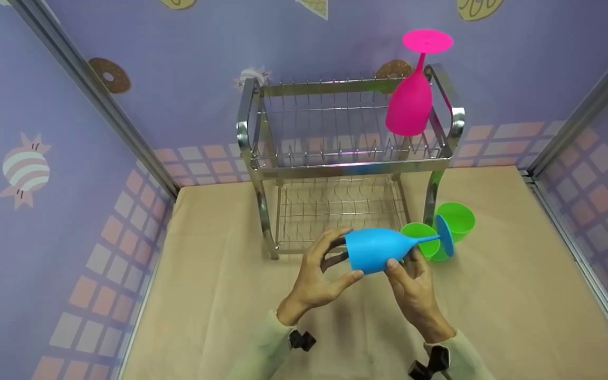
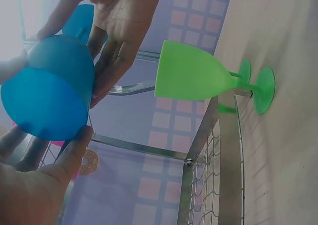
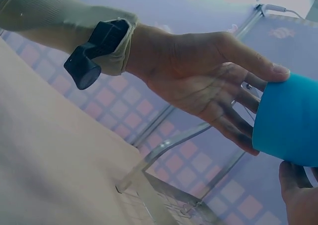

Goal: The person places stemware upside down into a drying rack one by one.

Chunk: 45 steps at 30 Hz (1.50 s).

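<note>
A blue plastic wine glass [image 1: 378, 250] lies sideways in the air between both hands, its rim to the left and its foot to the right. My left hand [image 1: 317, 279] holds the rim end, thumb below and fingers above. With thumb and fingers, my right hand [image 1: 415, 293] grips the bowl near the stem. The left wrist view looks at the rim of the blue glass [image 2: 47, 103]. From the right wrist view, the left hand's thumb and fingertips meet the rim of the blue glass [image 3: 293, 120].
A two-tier metal dish rack [image 1: 354, 169] stands against the back wall. Upside down on its upper tier, at the right, is a pink wine glass [image 1: 410, 105]. Several green wine glasses [image 1: 457, 219] stand upright beside the rack's right front leg on the cloth-covered table [image 1: 203, 295].
</note>
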### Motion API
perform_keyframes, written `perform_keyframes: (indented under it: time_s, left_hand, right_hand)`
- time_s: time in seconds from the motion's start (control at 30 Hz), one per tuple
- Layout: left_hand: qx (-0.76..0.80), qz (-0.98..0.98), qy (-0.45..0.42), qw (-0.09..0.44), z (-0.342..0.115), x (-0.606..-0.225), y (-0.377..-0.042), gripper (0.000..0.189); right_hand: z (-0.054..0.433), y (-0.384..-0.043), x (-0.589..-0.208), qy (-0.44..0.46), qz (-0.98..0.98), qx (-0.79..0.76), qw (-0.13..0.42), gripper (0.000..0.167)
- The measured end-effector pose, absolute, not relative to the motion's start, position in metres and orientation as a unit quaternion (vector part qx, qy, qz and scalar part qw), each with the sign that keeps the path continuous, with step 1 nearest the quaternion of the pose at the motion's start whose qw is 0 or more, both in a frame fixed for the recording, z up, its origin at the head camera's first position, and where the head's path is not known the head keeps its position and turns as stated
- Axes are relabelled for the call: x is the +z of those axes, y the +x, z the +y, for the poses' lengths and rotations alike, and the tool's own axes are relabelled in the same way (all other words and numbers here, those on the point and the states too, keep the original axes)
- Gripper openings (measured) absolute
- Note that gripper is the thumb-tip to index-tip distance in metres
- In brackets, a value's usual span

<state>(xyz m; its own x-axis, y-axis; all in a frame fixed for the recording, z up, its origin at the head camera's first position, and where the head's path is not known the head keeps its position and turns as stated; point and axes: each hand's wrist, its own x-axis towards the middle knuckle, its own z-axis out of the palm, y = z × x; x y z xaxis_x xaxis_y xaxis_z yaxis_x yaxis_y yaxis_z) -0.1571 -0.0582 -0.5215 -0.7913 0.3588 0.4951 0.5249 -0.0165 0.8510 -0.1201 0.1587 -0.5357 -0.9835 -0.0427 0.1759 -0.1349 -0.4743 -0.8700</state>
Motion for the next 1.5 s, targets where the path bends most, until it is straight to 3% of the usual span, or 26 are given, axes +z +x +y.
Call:
perform_keyframes:
  time_s: [0.23,0.53,0.83,1.13,1.5]
  left_hand:
    - [-0.634,-0.697,-0.327,0.066,-0.066,-0.518,-0.161,0.080]
    - [-0.617,-0.732,-0.270,0.103,-0.095,-0.521,-0.170,0.072]
    - [-0.538,-0.797,-0.198,0.189,-0.133,-0.526,-0.186,0.061]
    - [-0.505,-0.814,-0.104,0.268,-0.164,-0.536,-0.203,0.050]
    - [-0.510,-0.835,-0.037,0.203,-0.180,-0.550,-0.219,0.059]
  right_hand:
    - [0.163,-0.125,-0.532,0.149,-0.578,0.794,0.117,0.073]
    - [0.182,-0.143,-0.510,0.241,-0.690,0.639,0.241,0.083]
    - [0.202,-0.162,-0.464,0.272,-0.720,0.556,0.313,0.077]
    - [0.209,-0.183,-0.412,0.312,-0.729,0.475,0.380,0.083]
    - [0.214,-0.202,-0.355,0.325,-0.714,0.470,0.405,0.084]
